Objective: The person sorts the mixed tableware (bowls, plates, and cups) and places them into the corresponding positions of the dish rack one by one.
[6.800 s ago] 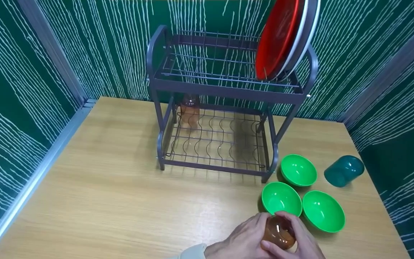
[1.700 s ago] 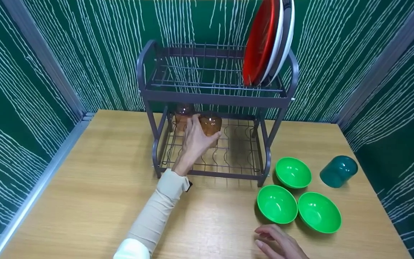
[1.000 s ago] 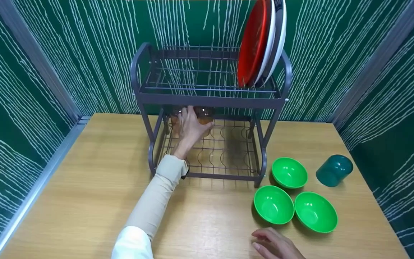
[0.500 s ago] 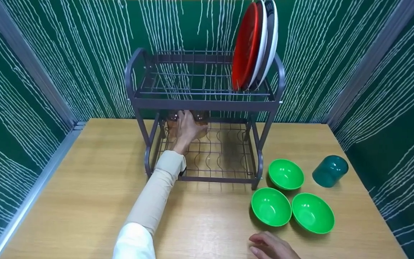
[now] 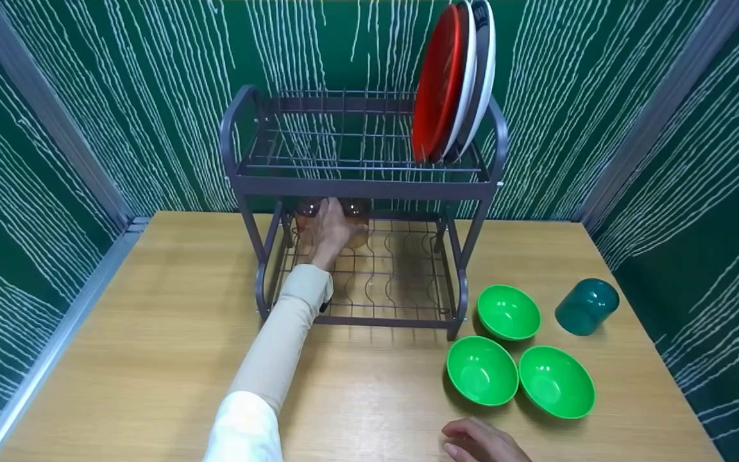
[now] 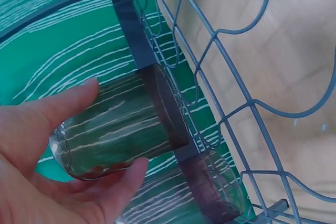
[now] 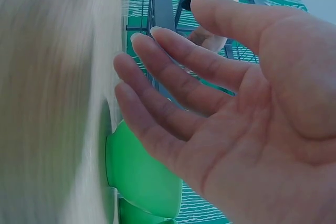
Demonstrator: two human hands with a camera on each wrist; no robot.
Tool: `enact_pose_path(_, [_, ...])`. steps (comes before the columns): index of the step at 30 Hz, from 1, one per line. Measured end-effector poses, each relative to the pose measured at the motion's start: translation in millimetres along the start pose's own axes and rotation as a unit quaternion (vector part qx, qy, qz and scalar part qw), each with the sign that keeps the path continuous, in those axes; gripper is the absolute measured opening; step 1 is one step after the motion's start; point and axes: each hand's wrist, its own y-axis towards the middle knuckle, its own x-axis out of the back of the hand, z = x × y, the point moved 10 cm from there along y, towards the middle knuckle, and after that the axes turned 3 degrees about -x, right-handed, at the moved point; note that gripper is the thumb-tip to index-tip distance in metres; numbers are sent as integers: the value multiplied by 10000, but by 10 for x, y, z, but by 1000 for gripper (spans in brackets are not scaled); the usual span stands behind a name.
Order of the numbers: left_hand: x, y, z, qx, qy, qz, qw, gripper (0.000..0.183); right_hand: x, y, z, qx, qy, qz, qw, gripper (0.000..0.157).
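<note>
In the head view, my left hand (image 5: 332, 226) reaches into the lower tier of the dish rack (image 5: 369, 187). It grips an amber glass (image 6: 118, 124), thumb on one side and fingers on the other in the left wrist view. The glass is upside down, its mouth right at the wires. Close beside it stands a second amber glass (image 6: 181, 195), partly hidden behind my fingers. My right hand (image 5: 486, 441) is relaxed near the front of the table, fingers loosely bent and holding nothing. Just beyond it sits a green bowl (image 5: 482, 371).
Two more green bowls (image 5: 557, 382), (image 5: 509, 312) cluster at the rack's right front. A teal glass (image 5: 587, 307) is upside down farther right. On the upper tier, a red plate (image 5: 437, 86) and white plates (image 5: 486, 83) stand on edge. Green walls (image 5: 170, 115) surround the wooden table (image 5: 151, 333).
Both hands held the amber glass at the front; the left has since carried it into the lower tier beside the other glass. My right hand has let go and stays near the bowls.
</note>
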Motion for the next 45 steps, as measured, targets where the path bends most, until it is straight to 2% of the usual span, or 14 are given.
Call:
enact_pose_path(6, [-51, 24, -95, -162, 247, 175, 9994, 92, -2, 4, -7, -39, 100, 129, 9999, 31])
enact_pose_path(11, [-58, 81, -177, -332, 173, 68, 9993, 99, -15, 29, -43, -312, 283, 330, 9986, 36])
enact_pose_path(14, [-55, 93, -161, -364, 180, 10, 9992, 96, -28, 33, -26, -276, 263, 355, 9986, 35])
enact_pose_path(24, [-135, 121, -14, -8, 284, 108, 9995, 88, -11, -4, 16, 2, 227, 226, 9995, 30])
enact_pose_path(31, [-239, 131, 45, 232, 325, 388, 9984, 84, -30, -29, -52, -160, 267, 251, 9992, 31])
enact_pose_path(35, [-249, 138, 54, 259, 357, 317, 9985, 84, -43, -23, -66, -196, 286, 269, 9990, 32])
enact_pose_path(40, [-222, 114, -27, 82, 555, 117, 9984, 88, -47, -27, -67, -170, 256, 250, 9992, 31])
enact_pose_path(45, [-139, 65, -262, -436, 546, -183, 9974, 75, -14, -30, -47, -74, 193, 252, 9995, 31])
